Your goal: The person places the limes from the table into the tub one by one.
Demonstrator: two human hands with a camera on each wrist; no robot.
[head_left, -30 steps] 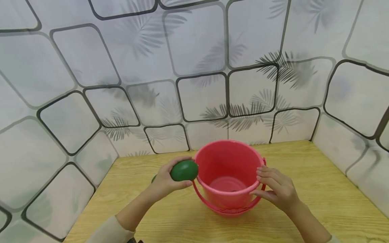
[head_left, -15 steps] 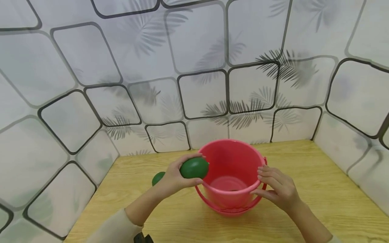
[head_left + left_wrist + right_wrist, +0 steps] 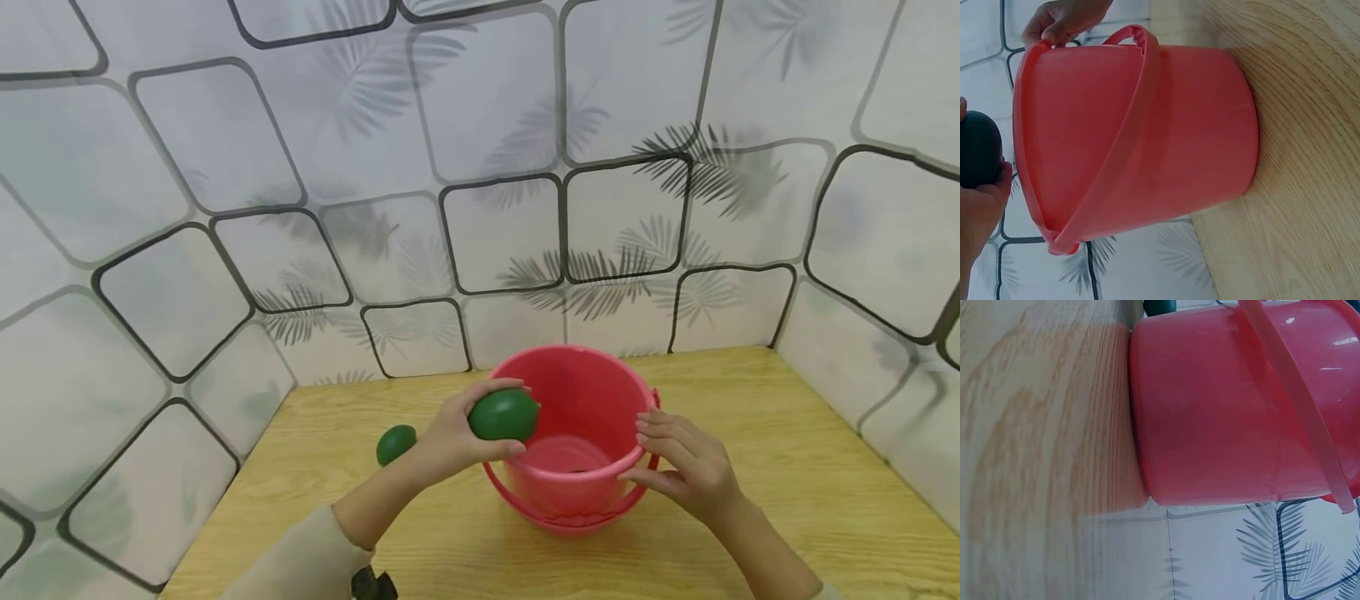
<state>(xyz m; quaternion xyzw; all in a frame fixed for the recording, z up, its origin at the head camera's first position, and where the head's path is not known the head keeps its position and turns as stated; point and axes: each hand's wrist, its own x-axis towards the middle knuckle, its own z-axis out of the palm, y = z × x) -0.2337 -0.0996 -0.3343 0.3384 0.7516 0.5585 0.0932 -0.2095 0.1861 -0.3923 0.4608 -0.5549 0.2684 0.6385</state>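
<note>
My left hand (image 3: 453, 437) holds a smooth green oval fruit (image 3: 504, 415), shaped like a mango, between thumb and fingers. The fruit is over the left rim of a pink plastic bucket (image 3: 543, 493). In the left wrist view, the green fruit (image 3: 979, 150) is apart from the bucket's mouth. On the opposite side, my right hand (image 3: 686, 462) pinches the bucket's rim, with fingers over the edge and thumb on the near side. The bucket stands upright, its handle (image 3: 517, 504) hanging down in front. A small dark patch shows inside the bucket, partly hidden by the near rim.
A second green fruit (image 3: 396, 445) lies on the wooden table (image 3: 315, 467), behind my left forearm. Patterned white walls (image 3: 495, 233) with leaf prints enclose the table at the back and both sides.
My left hand has carried the green fruit rightward, from beside the bucket to over its rim. The second fruit has come into fuller view. The right hand and bucket stay put.
</note>
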